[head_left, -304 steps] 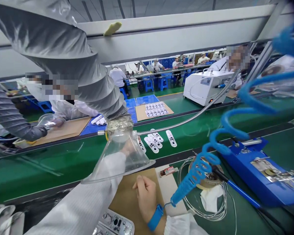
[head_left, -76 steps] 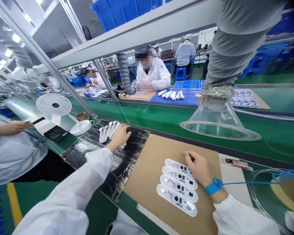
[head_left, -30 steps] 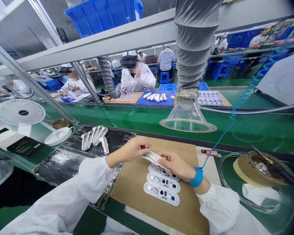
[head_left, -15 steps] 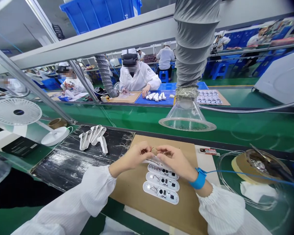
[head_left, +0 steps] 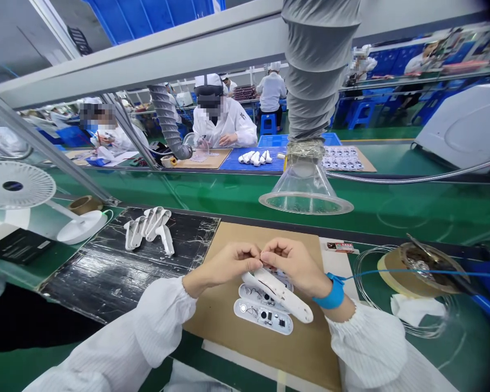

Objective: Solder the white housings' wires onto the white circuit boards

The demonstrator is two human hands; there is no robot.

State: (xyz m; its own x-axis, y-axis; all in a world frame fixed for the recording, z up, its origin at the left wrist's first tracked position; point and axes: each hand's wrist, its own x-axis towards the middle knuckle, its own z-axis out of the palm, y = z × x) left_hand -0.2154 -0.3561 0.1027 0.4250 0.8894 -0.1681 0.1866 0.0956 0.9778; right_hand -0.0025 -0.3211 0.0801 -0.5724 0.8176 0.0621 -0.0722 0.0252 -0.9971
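My left hand (head_left: 242, 258) and my right hand (head_left: 288, 260) meet over the cardboard sheet (head_left: 218, 321), fingertips pinched together. Thin wires run between them, mostly hidden by the fingers. Just beneath, a long white plastic housing (head_left: 283, 294) slants down to the right, its upper end close to my fingertips. Under and behind it lie white oval shells with small circuit boards. The nearest shell (head_left: 263, 317) shows a round white disc, a black round part and thin wires. A blue wrist strap (head_left: 330, 291) with a cord circles my right wrist.
Several white handle-shaped housings (head_left: 149, 227) rest on a black mat (head_left: 118, 277) at left, beside a white fan (head_left: 79, 226). A clear extraction hood (head_left: 306, 193) hangs ahead. At right are a tape roll (head_left: 404, 272), coiled wire and tissue (head_left: 416, 307). A co-worker (head_left: 222, 122) sits opposite.
The white housing has swung out below my hands and now slants over the shells. My fingertips have come closer together. The co-worker's hand has drawn back from the white parts opposite.
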